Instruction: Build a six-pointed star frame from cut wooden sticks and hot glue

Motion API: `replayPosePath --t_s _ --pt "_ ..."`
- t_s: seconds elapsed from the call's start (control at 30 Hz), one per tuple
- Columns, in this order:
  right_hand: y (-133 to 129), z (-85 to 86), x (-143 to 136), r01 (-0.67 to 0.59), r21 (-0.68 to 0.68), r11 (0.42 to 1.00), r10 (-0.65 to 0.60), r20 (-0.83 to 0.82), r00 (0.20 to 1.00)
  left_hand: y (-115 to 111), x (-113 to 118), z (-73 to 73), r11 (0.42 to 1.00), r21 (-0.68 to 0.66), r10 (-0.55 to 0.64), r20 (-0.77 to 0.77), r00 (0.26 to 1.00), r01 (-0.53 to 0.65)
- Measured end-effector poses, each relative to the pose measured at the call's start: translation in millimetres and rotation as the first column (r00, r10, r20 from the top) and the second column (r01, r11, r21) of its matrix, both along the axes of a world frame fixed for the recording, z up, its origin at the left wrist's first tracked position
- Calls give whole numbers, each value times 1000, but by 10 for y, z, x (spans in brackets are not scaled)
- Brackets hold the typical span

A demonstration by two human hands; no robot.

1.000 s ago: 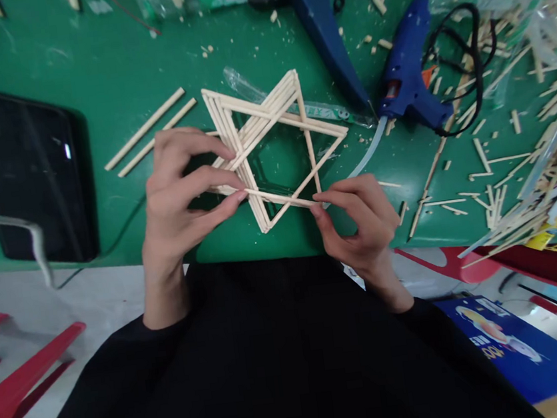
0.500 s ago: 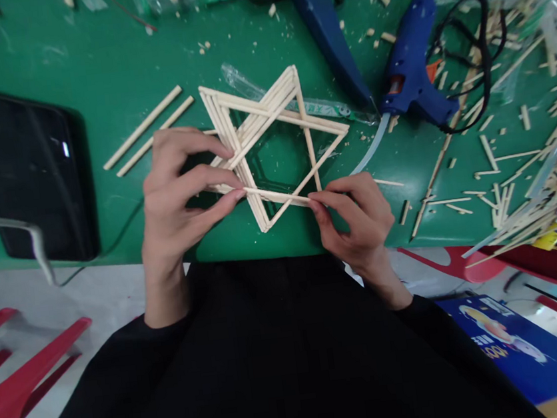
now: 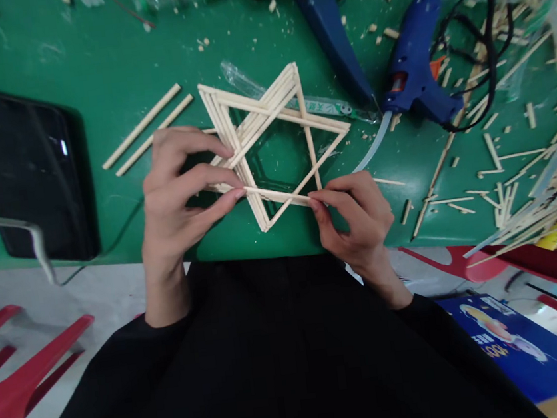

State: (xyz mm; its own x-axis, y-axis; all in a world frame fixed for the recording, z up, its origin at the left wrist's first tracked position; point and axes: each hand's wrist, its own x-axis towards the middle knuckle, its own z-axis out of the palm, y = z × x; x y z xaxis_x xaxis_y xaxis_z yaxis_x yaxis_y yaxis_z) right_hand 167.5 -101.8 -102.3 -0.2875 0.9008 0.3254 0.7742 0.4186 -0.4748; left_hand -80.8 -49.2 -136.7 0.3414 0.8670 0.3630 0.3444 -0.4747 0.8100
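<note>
A six-pointed star frame of pale wooden sticks point(image 3: 268, 117) is held over the green table point(image 3: 91, 62). My left hand point(image 3: 185, 186) pinches the frame's left side, thumb and fingers on the sticks near the lower left crossing. My right hand point(image 3: 352, 217) pinches the lower right corner, thumb and index finger at the end of the bottom stick. Inside the star the tabletop shows through. Two loose sticks point(image 3: 142, 125) lie side by side left of the frame, partly behind my left hand.
A black device point(image 3: 23, 171) lies at the left. A blue glue gun point(image 3: 415, 59) with a coiled cable is at the right, beside a blue tool handle point(image 3: 332, 35). Stick offcuts point(image 3: 504, 207) litter the right side. Red stools stand below the table edge.
Both hands keep their grip on the star frame with almost no movement. The glue gun and offcuts appear slightly farther right in the view.
</note>
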Motion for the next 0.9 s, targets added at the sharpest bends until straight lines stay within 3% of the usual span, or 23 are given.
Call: replayPosePath --t_s 0.37,0.7,0.9 --pt "1 10 -4 3 -3 1000 -3 8 1000 -11 5 14 1000 6 -12 -8 1000 12" --pt "-9 2 0 9 -16 1000 -9 -18 1000 -39 15 67 998 -70 5 -20 1000 -6" --pt "0 9 0 4 -16 1000 -4 -11 1000 -6 -4 -31 998 62 -8 30 1000 7"
